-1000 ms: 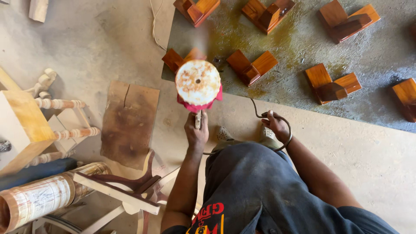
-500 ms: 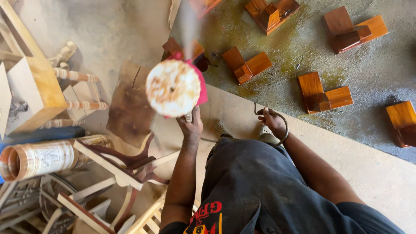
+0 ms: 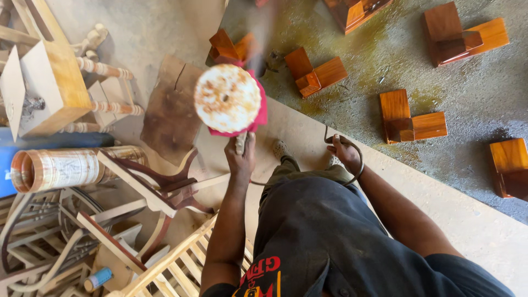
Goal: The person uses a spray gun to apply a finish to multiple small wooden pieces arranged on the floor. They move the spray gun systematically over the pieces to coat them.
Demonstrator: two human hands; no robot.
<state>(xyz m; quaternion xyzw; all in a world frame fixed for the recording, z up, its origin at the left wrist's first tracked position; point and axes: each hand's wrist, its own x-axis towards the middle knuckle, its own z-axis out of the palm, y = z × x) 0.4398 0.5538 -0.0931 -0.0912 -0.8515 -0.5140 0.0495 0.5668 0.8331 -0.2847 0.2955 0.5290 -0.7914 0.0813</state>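
At centre of the head view, left hand (image 3: pixel 240 159) wrapped tight round the handle of a spray gun (image 3: pixel 230 100), fingers pressed together on it. Round, paint-crusted cup lid of the gun facing up, pink body showing at its 3 o'clock edge. Faint mist blurring the floor toward 12 o'clock of the gun.

At 3 o'clock of the left hand, near it, right hand (image 3: pixel 342 150) curled shut on a dark hose (image 3: pixel 357 159), which loops round the wrist side and runs back under the body. Shoe tip (image 3: pixel 281 148) between the two hands.

Toward 12 to 3 o'clock, wet stained floor (image 3: pixel 385 60) carrying glossy brown L-shaped wood blocks: one (image 3: pixel 315 73) just at 1 o'clock of the gun, one (image 3: pixel 410 116) at 3 o'clock, one (image 3: pixel 462 33) at 2 o'clock, one (image 3: pixel 509 166) at the right edge, one (image 3: pixel 228 47) partly hidden behind the gun.

At 9 o'clock of the gun, dark flat board (image 3: pixel 170 107) on the ground. Beyond it at 9 to 10 o'clock, pale box (image 3: pixel 52 88) beside turned spindles (image 3: pixel 104 70). At 8 o'clock, labelled can (image 3: pixel 60 168) on its side, then a heap of bare chair frames (image 3: pixel 143 220) down to 7 o'clock.
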